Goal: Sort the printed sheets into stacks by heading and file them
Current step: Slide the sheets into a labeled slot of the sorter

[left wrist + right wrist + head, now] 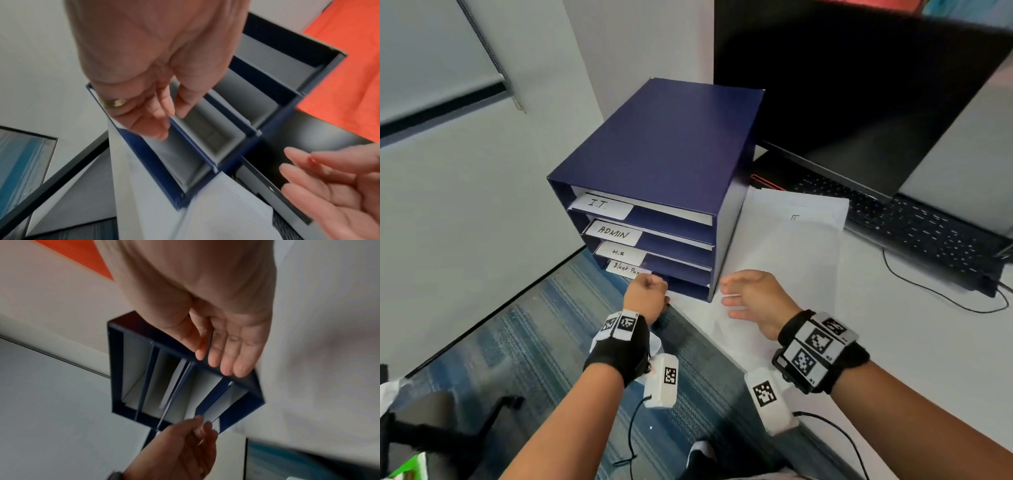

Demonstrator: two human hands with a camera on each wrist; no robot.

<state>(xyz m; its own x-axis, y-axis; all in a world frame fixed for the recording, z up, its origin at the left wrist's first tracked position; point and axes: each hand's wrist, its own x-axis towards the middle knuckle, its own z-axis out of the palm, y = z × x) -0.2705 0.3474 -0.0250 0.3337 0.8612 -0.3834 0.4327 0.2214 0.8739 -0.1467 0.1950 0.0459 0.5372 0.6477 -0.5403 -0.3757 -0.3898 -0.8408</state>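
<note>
Left hand (646, 294) pinches a sheet edge (213, 412) at the organizer's (664, 144) bottom slot; right hand (755, 298) released. Sheets (791, 246) on worktop: light, floppy (grip edges with 2 hands).

The left hand (646, 295) hides the end of the bottom label (626, 268).

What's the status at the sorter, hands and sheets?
Left hand pinches a sheet at the sorter's bottom slot. Right hand open. IT sheets wait on desk. Nothing blocking.
</note>
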